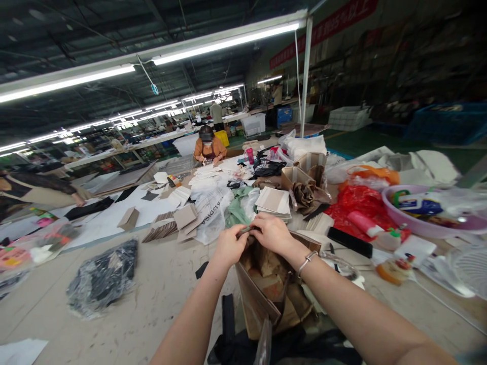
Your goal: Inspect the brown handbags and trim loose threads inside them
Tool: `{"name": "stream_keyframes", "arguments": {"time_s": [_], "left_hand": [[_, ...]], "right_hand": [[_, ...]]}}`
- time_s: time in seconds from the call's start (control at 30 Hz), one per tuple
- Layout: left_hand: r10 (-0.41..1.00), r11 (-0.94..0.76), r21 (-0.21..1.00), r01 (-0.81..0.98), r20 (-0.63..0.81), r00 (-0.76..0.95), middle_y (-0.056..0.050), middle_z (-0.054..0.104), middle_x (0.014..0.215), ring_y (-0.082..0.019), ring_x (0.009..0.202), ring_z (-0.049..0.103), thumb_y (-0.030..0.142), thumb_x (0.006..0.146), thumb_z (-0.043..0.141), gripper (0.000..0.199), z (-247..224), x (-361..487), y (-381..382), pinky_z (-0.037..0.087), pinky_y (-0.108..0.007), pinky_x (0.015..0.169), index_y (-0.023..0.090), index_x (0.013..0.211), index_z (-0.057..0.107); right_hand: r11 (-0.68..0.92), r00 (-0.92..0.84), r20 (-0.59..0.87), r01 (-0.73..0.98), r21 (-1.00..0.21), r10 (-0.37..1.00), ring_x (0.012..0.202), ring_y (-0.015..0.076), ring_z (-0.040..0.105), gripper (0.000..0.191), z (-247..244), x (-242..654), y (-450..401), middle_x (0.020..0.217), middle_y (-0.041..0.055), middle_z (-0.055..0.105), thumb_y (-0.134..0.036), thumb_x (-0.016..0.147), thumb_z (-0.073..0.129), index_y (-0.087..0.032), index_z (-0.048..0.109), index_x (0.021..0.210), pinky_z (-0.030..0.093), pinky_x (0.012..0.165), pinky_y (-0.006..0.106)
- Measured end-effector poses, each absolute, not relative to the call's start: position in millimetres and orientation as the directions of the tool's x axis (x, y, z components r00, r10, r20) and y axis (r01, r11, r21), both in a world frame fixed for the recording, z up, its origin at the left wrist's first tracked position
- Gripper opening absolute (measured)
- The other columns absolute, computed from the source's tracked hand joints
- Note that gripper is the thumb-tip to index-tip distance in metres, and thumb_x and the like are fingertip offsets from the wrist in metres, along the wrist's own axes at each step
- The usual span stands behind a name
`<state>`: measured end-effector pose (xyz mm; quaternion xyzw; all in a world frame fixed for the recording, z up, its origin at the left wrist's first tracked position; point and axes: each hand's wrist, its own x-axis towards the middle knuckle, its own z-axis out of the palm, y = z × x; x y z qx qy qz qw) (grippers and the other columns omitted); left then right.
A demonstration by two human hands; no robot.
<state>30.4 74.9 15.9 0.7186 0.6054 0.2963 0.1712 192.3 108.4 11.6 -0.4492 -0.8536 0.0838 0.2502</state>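
A brown bag with an open top stands in front of me at the table's near side, crumpled lining showing inside. At its far rim, my left hand pinches the edge between thumb and fingers. Right beside it, my right hand is closed on the same rim, a bracelet on its wrist. The fingertips of both hands nearly meet, and exactly what lies between them is partly hidden. Black fabric lies beneath and in front of the bag.
Stacked card pieces, a clear printed plastic bag and more brown bags lie beyond. At right are a black phone-like slab, red plastic and a lilac basin. A plastic-wrapped black bundle lies left. A co-worker sits opposite.
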Motion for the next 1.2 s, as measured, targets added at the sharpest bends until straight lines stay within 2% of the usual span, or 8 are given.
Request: {"name": "stream_keyframes", "arguments": {"time_s": [0.2,0.4,0.53,0.73,0.9,1.03,1.13,1.2], "left_hand": [[0.984,-0.168,0.573,0.802,0.146,0.102,-0.001,0.070,0.078,-0.013,0.068,0.059,0.025,0.078,0.050,0.022,14,27,78,0.040,-0.023,0.064,0.019,0.086,0.070],[0.989,-0.140,0.551,0.822,0.115,0.092,0.000,0.068,0.070,-0.012,0.064,0.055,0.023,0.075,0.049,0.022,17,29,78,0.036,-0.022,0.059,0.017,0.079,0.070],[0.989,-0.139,0.529,0.837,0.110,0.094,0.001,0.065,0.065,-0.011,0.062,0.053,0.021,0.073,0.050,0.019,19,31,80,0.033,-0.021,0.057,0.017,0.073,0.068],[0.991,-0.122,0.524,0.843,0.104,0.079,0.002,0.061,0.059,-0.010,0.057,0.049,0.023,0.073,0.050,0.019,21,31,81,0.031,-0.020,0.054,0.016,0.068,0.067],[0.992,-0.118,0.512,0.851,0.102,0.077,0.001,0.063,0.063,-0.010,0.059,0.051,0.022,0.073,0.050,0.019,24,33,79,0.031,-0.020,0.056,0.016,0.070,0.068],[0.989,-0.139,0.496,0.857,0.119,0.091,-0.001,0.065,0.065,-0.011,0.062,0.053,0.021,0.074,0.049,0.021,20,34,78,0.032,-0.021,0.057,0.016,0.075,0.069],[0.986,-0.151,0.490,0.859,0.139,0.094,-0.001,0.065,0.066,-0.012,0.061,0.052,0.022,0.074,0.049,0.020,18,32,77,0.033,-0.022,0.058,0.016,0.075,0.069],[0.986,-0.153,0.511,0.846,0.138,0.095,-0.001,0.066,0.068,-0.012,0.062,0.052,0.022,0.074,0.050,0.020,18,30,76,0.034,-0.022,0.059,0.016,0.077,0.069]], "right_hand": [[0.678,-0.538,0.412,0.595,-0.432,0.735,0.079,0.0138,0.056,0.027,11,203,114,0.092,0.0020,0.061,-0.025,0.073,0.065,-0.023,0.064,0.100,0.042,0.069,0.024],[0.695,-0.531,0.448,0.543,-0.471,0.719,0.070,0.0116,0.054,0.019,10,206,118,0.086,0.0020,0.062,-0.019,0.076,0.060,-0.021,0.066,0.094,0.040,0.064,0.022],[0.702,-0.541,0.448,0.551,-0.451,0.712,0.072,0.0122,0.054,0.018,11,206,120,0.083,0.0019,0.062,-0.017,0.076,0.058,-0.021,0.066,0.091,0.040,0.066,0.022],[0.669,-0.533,0.405,0.578,-0.468,0.743,0.071,0.0123,0.055,0.019,16,205,120,0.084,0.0014,0.062,-0.029,0.076,0.061,-0.023,0.067,0.092,0.039,0.065,0.023],[0.586,-0.481,0.336,0.633,-0.506,0.810,0.074,0.0127,0.057,0.024,21,199,119,0.089,0.0011,0.064,-0.035,0.080,0.054,-0.025,0.066,0.097,0.041,0.068,0.024],[0.500,-0.422,0.269,0.716,-0.487,0.866,0.078,0.0156,0.059,0.025,23,192,121,0.090,0.0013,0.065,-0.036,0.075,0.059,-0.026,0.066,0.097,0.042,0.068,0.025],[0.510,-0.395,0.323,0.692,-0.511,0.860,0.074,0.0146,0.058,0.022,20,192,119,0.087,0.0013,0.064,-0.030,0.073,0.061,-0.025,0.065,0.094,0.043,0.065,0.025],[0.601,-0.426,0.424,0.589,-0.541,0.799,0.069,0.0121,0.057,0.017,15,195,116,0.087,0.0017,0.062,-0.024,0.076,0.059,-0.022,0.064,0.092,0.044,0.064,0.024]]}}
